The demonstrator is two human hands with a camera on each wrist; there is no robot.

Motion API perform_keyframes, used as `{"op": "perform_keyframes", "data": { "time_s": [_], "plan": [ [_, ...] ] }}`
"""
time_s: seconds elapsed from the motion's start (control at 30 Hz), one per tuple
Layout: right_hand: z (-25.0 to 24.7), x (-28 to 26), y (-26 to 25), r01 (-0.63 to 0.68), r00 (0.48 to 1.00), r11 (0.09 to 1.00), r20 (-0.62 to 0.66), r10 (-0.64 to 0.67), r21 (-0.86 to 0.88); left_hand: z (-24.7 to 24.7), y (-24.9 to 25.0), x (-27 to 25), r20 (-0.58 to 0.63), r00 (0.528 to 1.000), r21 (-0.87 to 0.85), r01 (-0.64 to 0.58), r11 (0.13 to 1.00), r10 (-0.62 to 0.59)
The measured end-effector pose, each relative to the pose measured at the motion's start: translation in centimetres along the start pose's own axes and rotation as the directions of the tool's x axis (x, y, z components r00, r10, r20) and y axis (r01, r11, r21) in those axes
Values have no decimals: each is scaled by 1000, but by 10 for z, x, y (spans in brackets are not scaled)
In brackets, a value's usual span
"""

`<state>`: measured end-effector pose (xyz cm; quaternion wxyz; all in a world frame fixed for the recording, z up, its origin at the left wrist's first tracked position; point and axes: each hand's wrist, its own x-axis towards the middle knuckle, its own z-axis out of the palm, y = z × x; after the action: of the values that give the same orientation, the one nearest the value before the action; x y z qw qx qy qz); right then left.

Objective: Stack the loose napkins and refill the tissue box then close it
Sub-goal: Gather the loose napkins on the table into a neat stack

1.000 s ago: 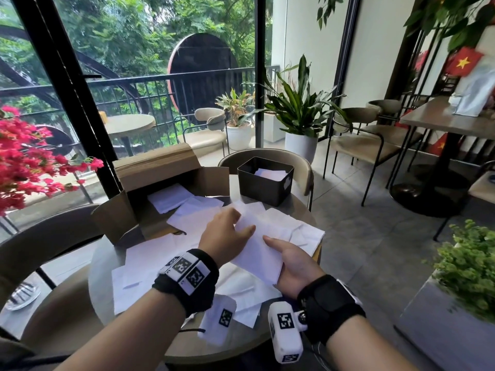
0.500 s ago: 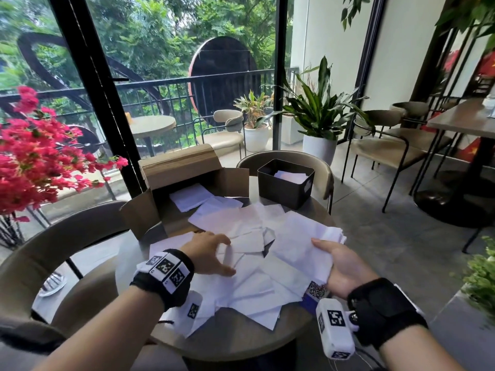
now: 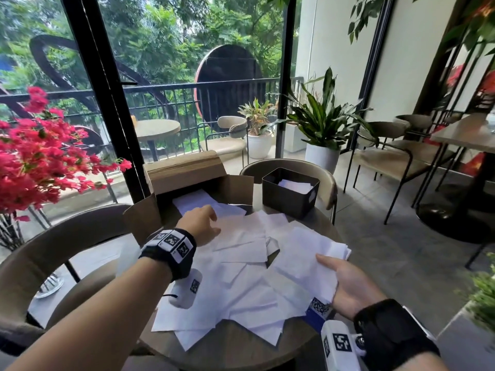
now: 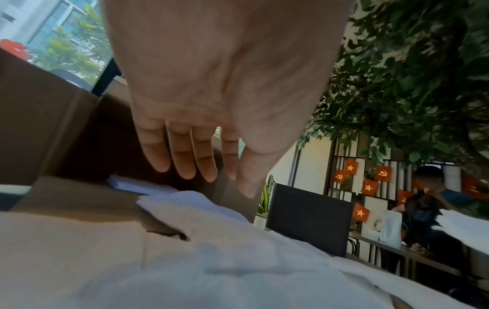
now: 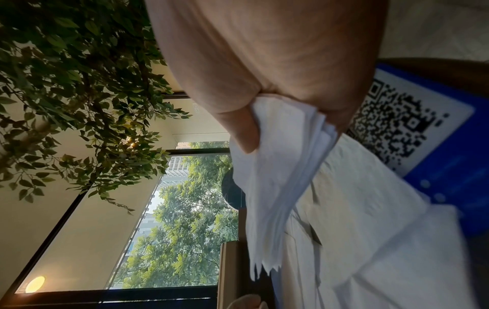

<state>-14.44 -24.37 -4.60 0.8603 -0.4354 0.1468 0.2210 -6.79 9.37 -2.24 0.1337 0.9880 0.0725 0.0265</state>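
The right hand (image 3: 348,285) holds a stack of napkins (image 3: 310,253) at the right edge of the round tabletop (image 3: 233,346), palm up under the sheets. On the right wrist camera the thumb presses down on top of the stack (image 5: 278,167) and pinches it against the palm. The other fingers lie under the paper and cannot be seen.

The left hand (image 3: 199,223) reaches forward over the mouth of the cardboard box (image 3: 184,172), which lies on its side at the back left of the tabletop with its flaps open. From the left wrist camera its fingers (image 4: 182,158) are straight and close together, pointing down just above a napkin (image 4: 185,209), holding nothing. Whether the fingertips touch the paper cannot be told.

Loose napkins (image 3: 241,290) lie scattered across the middle of the tabletop, overlapping at all angles, and a few more sit inside the cardboard box (image 3: 195,202). The black tissue box (image 3: 289,194) stands open at the back of the tabletop, just right of the cardboard box, with some white sheets (image 3: 294,184) already inside. A blue card with a QR code (image 3: 318,307) peeks out from under the napkins, just beside the right hand.
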Motion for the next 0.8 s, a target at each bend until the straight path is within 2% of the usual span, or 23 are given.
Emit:
{"op": "perform_keyframes", "data": {
  "time_s": [0.27, 0.4, 0.6, 0.8],
  "plan": [
    [-5, 1, -4, 11, 1000, 1000, -13, -11, -5, 14, 17, 55, 112, 994, 108, -14, 994, 2],
    [-6, 5, -7, 16, 999, 1000, -37, -15, 16, 29, 28, 74, 115, 993, 130, -18, 991, 3],
    [-6, 17, -9, -10, 999, 1000, -48, 10, 0, 43, 33, 83, 101, 994, 120, 22, 993, -34],
    [-1, 24, -7, -26, 999, 1000, -22, 26, -17, 40, 29, 87, 148, 988, 124, 22, 992, -41]
  ]
}}
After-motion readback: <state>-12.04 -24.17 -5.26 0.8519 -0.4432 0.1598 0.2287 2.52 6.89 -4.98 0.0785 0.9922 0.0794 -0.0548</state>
